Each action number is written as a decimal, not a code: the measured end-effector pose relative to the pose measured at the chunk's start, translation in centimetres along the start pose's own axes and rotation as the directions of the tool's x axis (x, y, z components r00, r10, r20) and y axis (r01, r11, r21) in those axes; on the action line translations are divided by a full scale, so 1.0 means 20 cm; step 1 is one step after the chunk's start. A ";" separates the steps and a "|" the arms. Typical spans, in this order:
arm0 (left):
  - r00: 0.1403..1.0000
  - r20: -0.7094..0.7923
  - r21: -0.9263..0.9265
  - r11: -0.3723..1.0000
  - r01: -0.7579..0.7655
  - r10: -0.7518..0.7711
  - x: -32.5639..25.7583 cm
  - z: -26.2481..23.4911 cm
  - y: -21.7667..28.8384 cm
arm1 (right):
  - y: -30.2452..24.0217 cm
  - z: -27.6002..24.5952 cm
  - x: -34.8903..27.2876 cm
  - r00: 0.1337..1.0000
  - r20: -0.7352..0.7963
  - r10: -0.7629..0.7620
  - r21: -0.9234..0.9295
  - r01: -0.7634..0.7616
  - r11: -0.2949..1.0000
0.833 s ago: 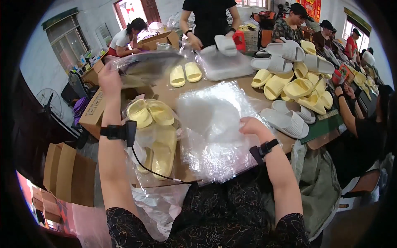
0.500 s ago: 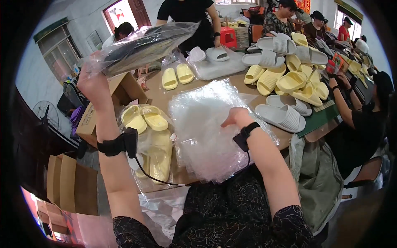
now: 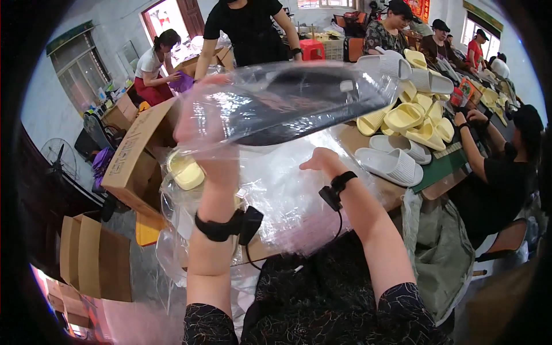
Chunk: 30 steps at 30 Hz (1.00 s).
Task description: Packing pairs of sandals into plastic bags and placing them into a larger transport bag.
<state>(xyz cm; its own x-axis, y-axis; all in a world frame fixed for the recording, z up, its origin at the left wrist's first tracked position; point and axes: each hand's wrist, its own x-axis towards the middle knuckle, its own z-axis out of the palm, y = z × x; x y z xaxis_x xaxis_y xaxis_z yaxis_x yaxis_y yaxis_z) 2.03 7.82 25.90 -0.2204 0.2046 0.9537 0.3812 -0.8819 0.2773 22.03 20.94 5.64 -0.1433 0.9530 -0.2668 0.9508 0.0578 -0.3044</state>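
My left hand [image 3: 201, 115], smeared by motion, is closed on the left end of a clear plastic bag [image 3: 276, 86] held up above the table. A dark flat shape shows in the bag; I cannot make out what it is. Lower and to the right, my right hand [image 3: 323, 160] hovers over or rests on a pile of clear plastic bags [image 3: 287, 213]; its visible fingers are stretched leftward, with nothing seen in them. Beside the pile, at its left, a yellow slipper [image 3: 187, 171] lies among clear plastic, partly behind my left arm.
Yellow slippers [image 3: 405, 117] and grey slippers [image 3: 394, 165] are heaped on the right. An open cardboard box [image 3: 135, 146] stands at the left, another box [image 3: 100, 256] below it. A green-grey sack [image 3: 434, 253] hangs at the near right. Several people work around the tables.
My left hand has swung right and slightly down, bringing the bag across in front of me, where it covers the far slippers. My right hand has shifted slightly left.
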 end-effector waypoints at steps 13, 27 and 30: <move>0.999 -0.034 0.456 0.889 0.033 -0.020 -0.57 -0.09 -0.52 | 0.20 0.09 -0.46 0.879 -0.477 -0.006 -0.156 -0.078 0.985; 0.914 -0.253 0.316 0.920 -0.231 0.316 -0.15 0.01 -0.17 | 0.25 0.21 0.05 0.865 -0.066 -0.498 -0.011 0.498 0.867; 0.958 -0.196 0.338 0.931 -0.135 0.210 -0.32 0.09 -0.16 | 0.27 0.27 0.07 0.842 -0.348 -0.413 0.132 0.480 0.867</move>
<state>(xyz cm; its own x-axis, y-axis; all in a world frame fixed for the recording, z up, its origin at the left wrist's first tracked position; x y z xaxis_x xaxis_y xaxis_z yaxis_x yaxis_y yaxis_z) 3.79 10.05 19.01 -0.3069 -0.0720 0.9490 0.6882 -0.7055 0.1690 25.48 21.06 -1.32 -0.4179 0.8816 0.2193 0.7195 0.4685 -0.5127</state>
